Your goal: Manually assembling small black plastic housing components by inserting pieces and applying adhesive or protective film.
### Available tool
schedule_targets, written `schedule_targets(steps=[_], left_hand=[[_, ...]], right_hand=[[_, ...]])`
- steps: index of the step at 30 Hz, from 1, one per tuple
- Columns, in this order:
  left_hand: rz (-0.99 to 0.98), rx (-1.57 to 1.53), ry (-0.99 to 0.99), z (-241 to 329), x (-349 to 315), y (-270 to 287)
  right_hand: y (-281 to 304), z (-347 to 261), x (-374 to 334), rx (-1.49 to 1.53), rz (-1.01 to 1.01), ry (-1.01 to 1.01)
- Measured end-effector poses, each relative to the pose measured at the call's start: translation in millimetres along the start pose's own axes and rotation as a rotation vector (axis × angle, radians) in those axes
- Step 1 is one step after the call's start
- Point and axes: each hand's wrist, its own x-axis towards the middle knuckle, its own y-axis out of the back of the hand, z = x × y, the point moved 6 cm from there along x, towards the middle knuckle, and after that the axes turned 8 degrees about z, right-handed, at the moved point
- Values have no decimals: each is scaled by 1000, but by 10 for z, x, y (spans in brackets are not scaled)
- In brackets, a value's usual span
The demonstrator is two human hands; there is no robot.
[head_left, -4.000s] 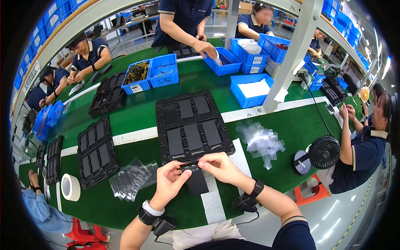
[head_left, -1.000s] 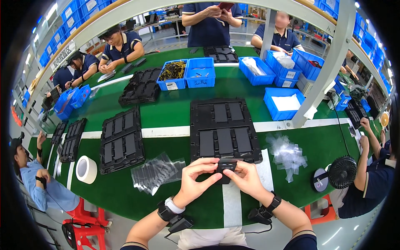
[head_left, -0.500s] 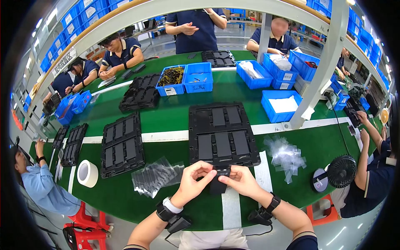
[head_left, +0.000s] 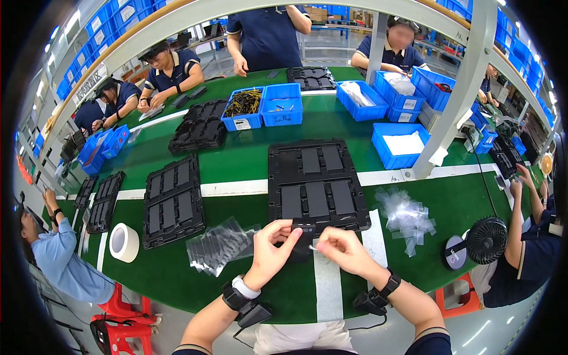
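Note:
My left hand [head_left: 271, 251] grips a dark flat rectangular block [head_left: 303, 249] by its upper end, thumb in front. Just to the right of the block, my right hand [head_left: 346, 251] is closed in a pinch. A small pale bit shows at its fingertips, too small to name. Directly beyond both hands lies a black plastic tray [head_left: 274, 204] with several dark rectangular blocks like this one in its slots; one upper slot at the left holds none. Clear film pieces [head_left: 220, 245] lie left of my left hand, and a pile of clear film [head_left: 405, 216] lies to the right.
Another filled black tray [head_left: 199, 204] and a roll of white tape [head_left: 124, 242] are at the left. A small black fan [head_left: 486, 241] stands at the right near a metal post [head_left: 452, 100]. Blue bins [head_left: 281, 115] stand farther back. Several co-workers sit or stand around the green table.
My right hand has come away from the block, slightly to the right, with a pale bit at its fingertips. My left hand keeps the block. The standing person has lowered one hand.

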Motion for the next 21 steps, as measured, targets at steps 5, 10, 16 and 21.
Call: schedule_targets(steps=[5,10,16,21], left_hand=[[-15,-92,27,10,4,-21],[-94,-153,5,72,-37,-106],[-152,-176,-16,147,-57,-179],[-386,-187,219,114,-131,-261]], right_hand=[[-9,44,36,-522,-2,-10],[116,-107,54,-251,201,175],[184,34,24,-50,324,132],[196,-65,25,60,333,95]])
